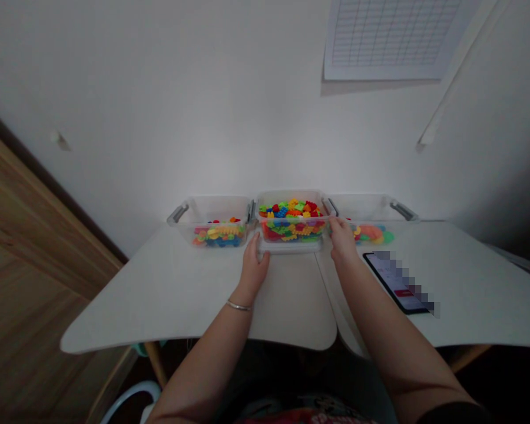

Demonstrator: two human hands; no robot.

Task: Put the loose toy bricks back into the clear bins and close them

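Observation:
A clear plastic bin (291, 221) full of colourful building bricks (294, 208) stands mid-table, with a whitish lid-like edge (288, 249) beneath its front. My left hand (254, 263) is at the front left corner of that edge, thumb and fingers apart. At the bin's front right corner, my right hand (342, 238) has its fingers bent against the side; some fingertips are hidden. To the left stands another clear bin (216, 207), partly filled with bricks. Behind my right hand, a third clear bin (362, 206) holds larger bright pieces (373, 233).
A tablet or large phone (397, 282) lies right of my right forearm. The white tabletop (176, 294) has a seam running toward me. Behind the bins rises a white wall (203, 106) with a printed grid sheet (384, 38). Wooden panelling (39, 253) borders the left.

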